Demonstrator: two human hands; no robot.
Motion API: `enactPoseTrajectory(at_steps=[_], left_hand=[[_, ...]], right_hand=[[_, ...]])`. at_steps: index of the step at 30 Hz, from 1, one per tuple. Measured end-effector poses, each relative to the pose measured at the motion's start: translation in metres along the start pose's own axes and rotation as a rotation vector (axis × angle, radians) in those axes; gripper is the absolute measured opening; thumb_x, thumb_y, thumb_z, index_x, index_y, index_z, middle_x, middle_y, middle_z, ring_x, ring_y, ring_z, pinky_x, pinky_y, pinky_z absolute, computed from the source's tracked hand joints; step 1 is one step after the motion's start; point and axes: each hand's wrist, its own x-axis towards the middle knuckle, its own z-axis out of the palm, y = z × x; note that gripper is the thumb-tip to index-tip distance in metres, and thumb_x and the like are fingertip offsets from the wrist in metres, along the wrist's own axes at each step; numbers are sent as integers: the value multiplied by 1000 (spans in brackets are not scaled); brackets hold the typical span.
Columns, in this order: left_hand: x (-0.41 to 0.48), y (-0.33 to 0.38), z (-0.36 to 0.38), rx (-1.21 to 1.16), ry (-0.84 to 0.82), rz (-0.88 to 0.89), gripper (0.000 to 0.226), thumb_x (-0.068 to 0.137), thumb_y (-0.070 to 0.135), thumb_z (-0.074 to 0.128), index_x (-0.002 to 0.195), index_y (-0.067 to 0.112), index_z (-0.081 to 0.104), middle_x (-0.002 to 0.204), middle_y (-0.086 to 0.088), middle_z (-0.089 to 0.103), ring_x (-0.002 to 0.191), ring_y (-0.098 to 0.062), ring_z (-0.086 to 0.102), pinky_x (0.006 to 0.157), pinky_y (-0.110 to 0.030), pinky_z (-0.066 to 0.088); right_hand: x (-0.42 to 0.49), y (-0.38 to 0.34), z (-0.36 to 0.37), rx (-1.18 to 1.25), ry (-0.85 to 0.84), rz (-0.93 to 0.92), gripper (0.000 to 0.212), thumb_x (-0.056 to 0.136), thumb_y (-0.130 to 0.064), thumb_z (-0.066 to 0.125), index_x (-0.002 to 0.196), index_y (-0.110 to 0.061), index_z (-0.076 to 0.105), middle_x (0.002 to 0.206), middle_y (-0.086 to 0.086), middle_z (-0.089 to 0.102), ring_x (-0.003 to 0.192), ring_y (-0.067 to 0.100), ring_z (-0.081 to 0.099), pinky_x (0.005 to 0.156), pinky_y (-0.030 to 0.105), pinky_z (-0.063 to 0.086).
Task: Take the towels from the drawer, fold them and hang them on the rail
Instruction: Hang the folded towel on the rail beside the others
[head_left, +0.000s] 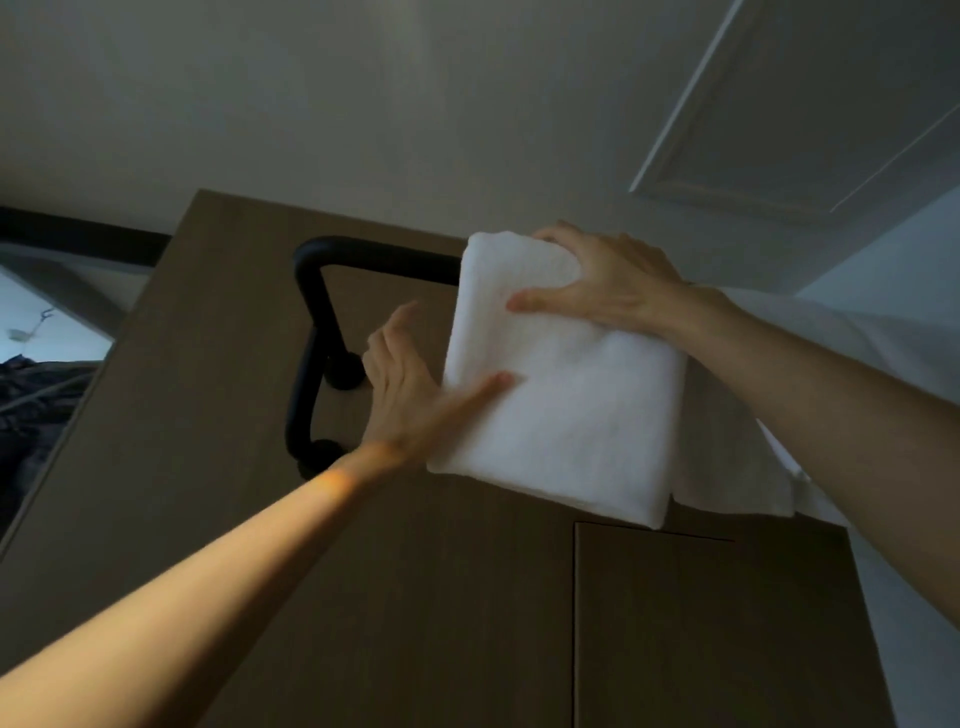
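Surroundings: brown cabinetry under a pale ceiling, viewed from below.
Wood-grain panel (218, 364) fills centre; a door (727, 623) with thin seams sits lower right. Ceiling (363, 104) above, framed hatch (810, 104) upper right. Dark crumpled fabric (31, 405) at left edge; white wall (893, 260) at right.

Bare left hand (405, 400), bare right hand (597, 286), both forearms uncovered

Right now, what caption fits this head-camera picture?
Right hand grips a folded white towel at the black rail; left hand touches its edge.
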Motion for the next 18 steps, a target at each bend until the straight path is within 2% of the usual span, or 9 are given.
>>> enactPoseTrajectory(at_steps=[3,5,8,11,13,17,18], left_hand=[[15,5,-6,-156,-131,-99,124,60,68,76,150,35,-1,158,8,8,144,-16,16,115,-46,24],[26,7,-7,-239,-225,-143,130,55,70,78,150,36,-3,158,6,13,142,-19,25,112,-50,30],[41,10,-6,-252,-328,-182,134,44,75,78,149,35,6,149,4,31,131,-19,42,104,-49,43],[52,9,0,-230,-406,-188,130,41,80,76,146,38,13,146,7,34,133,-22,39,107,-52,38],[56,7,5,-300,-431,-204,125,47,74,80,147,38,14,145,8,38,132,-19,41,107,-47,38],[51,7,8,-474,-456,-168,97,66,54,82,145,36,28,130,12,53,112,-8,55,95,-32,46],[51,7,9,-488,-455,-163,90,69,51,81,143,36,32,126,12,55,108,-7,57,92,-30,48]], right_hand=[[10,-1,-2,41,-48,75,77,72,-90,35,133,-44,45,130,-5,57,113,25,54,85,36,37],[15,-5,-2,71,-45,132,79,77,-89,23,126,-36,56,128,-3,60,116,27,54,91,39,39],[19,-11,-4,65,-41,208,80,83,-83,17,97,-20,64,97,1,64,94,28,58,81,38,38],[21,-12,-3,54,-20,243,87,84,-83,17,97,-10,63,89,3,65,79,21,56,76,36,37],[23,-10,0,56,-7,270,91,81,-86,18,99,-10,64,91,2,66,82,23,56,80,37,40],[25,-10,1,57,-2,291,85,82,-85,19,90,-14,64,91,-2,67,94,27,59,87,38,42],[24,-10,2,54,2,290,81,84,-83,20,96,-17,65,98,-2,68,100,28,59,89,38,41]])
